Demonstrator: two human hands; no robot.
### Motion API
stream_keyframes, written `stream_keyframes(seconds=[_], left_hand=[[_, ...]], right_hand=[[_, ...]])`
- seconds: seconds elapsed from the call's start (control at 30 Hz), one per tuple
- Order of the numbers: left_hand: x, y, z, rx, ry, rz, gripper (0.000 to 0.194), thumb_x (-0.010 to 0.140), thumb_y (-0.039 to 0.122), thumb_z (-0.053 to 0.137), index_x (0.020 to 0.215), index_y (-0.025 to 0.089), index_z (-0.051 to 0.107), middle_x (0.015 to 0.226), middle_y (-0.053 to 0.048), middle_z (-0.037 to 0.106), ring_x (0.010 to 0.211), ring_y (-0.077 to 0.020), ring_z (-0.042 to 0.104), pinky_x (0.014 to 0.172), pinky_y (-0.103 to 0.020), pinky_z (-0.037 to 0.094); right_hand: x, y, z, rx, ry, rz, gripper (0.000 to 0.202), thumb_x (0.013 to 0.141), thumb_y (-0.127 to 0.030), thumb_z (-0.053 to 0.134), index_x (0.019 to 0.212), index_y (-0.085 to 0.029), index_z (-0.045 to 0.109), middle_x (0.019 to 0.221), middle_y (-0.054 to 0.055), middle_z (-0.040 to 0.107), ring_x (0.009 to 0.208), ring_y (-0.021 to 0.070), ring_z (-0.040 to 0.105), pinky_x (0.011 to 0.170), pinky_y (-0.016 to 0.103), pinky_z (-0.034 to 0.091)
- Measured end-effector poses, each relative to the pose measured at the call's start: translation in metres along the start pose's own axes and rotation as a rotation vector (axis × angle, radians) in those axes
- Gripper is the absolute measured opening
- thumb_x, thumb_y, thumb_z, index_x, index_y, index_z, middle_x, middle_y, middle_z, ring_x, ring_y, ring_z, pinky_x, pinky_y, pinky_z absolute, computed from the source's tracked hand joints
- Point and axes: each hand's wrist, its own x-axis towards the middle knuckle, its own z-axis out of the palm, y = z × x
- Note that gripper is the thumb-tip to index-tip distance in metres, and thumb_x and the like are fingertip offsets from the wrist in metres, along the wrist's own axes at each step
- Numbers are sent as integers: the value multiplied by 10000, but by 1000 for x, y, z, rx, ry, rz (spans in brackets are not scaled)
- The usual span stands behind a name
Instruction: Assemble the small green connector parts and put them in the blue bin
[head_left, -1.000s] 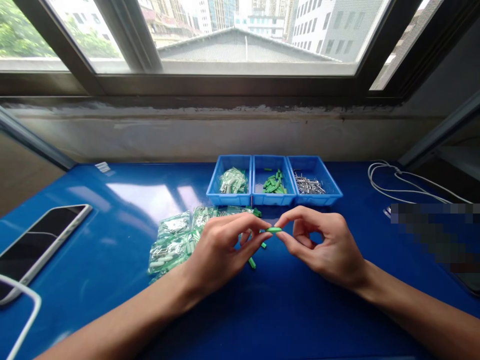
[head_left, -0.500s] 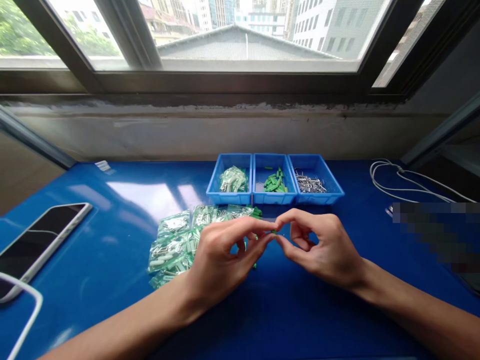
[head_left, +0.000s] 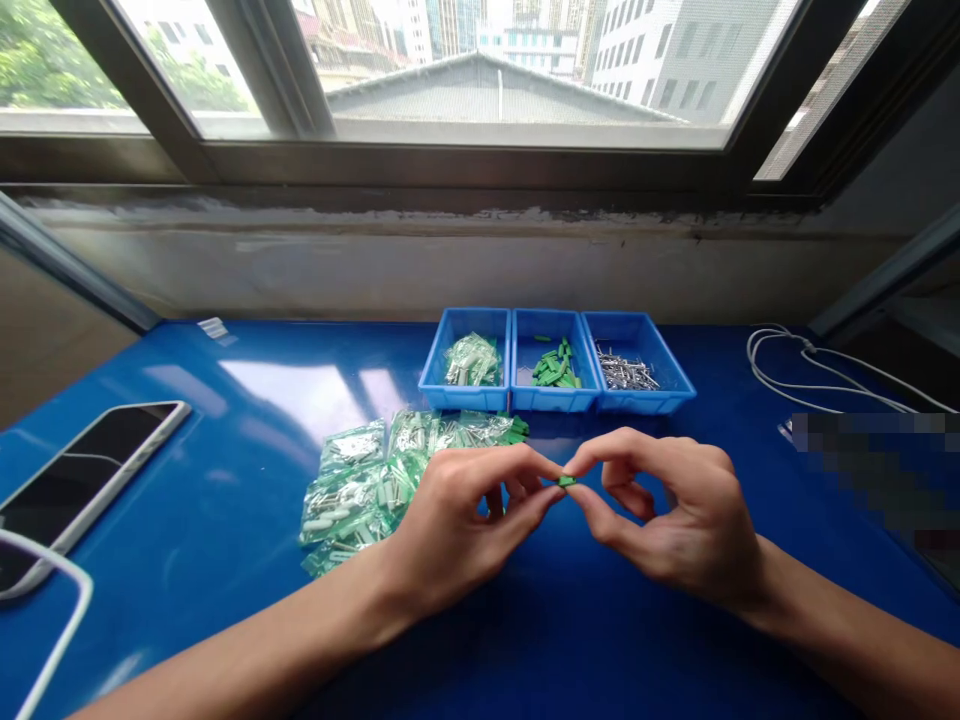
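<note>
Between my two hands, just above the table, is a small green plastic piece (head_left: 567,481). My left hand (head_left: 469,525) pinches its left end between thumb and forefinger. From the other side, my right hand (head_left: 679,515) has thumb and forefinger closed on its right end. Fingertips cover most of the piece. Behind and left of my left hand lie several clear greenish bags (head_left: 352,490) holding metal and pale parts, partly hidden by that hand. Similar green pieces (head_left: 556,368) are heaped in the middle blue bin (head_left: 555,401).
A left blue bin (head_left: 465,399) holds packed bags, and a right blue bin (head_left: 649,402) holds metal screws (head_left: 626,372). At left lie a phone (head_left: 90,480) and a white cable (head_left: 79,600). Another coiled cable (head_left: 780,375) rests at right, near a blurred-out patch.
My hands have shifted slightly right and down in the view, and the green piece between the fingertips shows more clearly. The whole scene has moved a little rightward.
</note>
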Motion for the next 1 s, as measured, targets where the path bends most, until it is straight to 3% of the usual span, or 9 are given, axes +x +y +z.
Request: stream_keyframes(seconds=[0.17, 0.3, 0.5, 0.57, 0.67, 0.87, 1.0], left_hand=[[-3, 0, 0, 77, 137, 74, 100, 914, 84, 673, 977, 125, 740, 609, 28, 648, 482, -72, 577, 478, -145, 468], [-2, 0, -3, 147, 117, 128, 112, 931, 98, 663, 1017, 142, 721, 603, 48, 640, 456, -61, 559, 488, -150, 462], [6, 0, -14, 115, 209, 3, 141, 991, 153, 552, 1035, 138, 685, 591, 52, 615, 451, -66, 567, 467, -155, 449], [7, -2, -15, 120, 213, -20, 166, 993, 157, 524, 1005, 137, 689, 571, 52, 598, 438, -71, 552, 450, -165, 432], [7, -3, -17, 139, 218, -36, 178, 982, 147, 513, 989, 137, 691, 556, 52, 597, 429, -75, 544, 454, -178, 425], [7, -5, -16, 171, 183, -29, 197, 945, 132, 500, 886, 150, 687, 533, 44, 607, 430, -93, 565, 471, -197, 428], [7, -7, -16, 182, 151, -38, 208, 949, 133, 491, 878, 152, 686, 504, 54, 578, 402, -85, 516, 447, -192, 381]], right_hand=[[0, 11, 2, 16, -78, 24, 64, 866, -139, 691, 925, -163, 687, 551, -107, 403, 413, 48, 394, 452, 174, 345], [-1, 16, 6, 48, -150, 34, 75, 884, -133, 666, 949, -162, 690, 560, -107, 406, 427, 51, 400, 461, 175, 340], [23, 35, -6, -215, 54, 121, 73, 906, -194, 687, 941, -146, 729, 562, -85, 424, 465, 79, 428, 511, 211, 357], [30, 40, -10, -339, 38, 130, 108, 902, -199, 687, 977, -144, 742, 583, -68, 463, 495, 95, 454, 540, 232, 361], [29, 37, -9, -351, -70, 129, 160, 915, -221, 663, 1036, -151, 741, 635, -41, 529, 542, 115, 490, 586, 247, 385], [13, 17, 10, -216, -521, 253, 193, 852, -371, 753, 934, -200, 720, 635, -45, 563, 548, 122, 517, 547, 243, 336], [10, 19, 17, -194, -537, 282, 90, 832, -252, 745, 896, -203, 705, 624, -52, 556, 551, 114, 514, 552, 235, 323]])
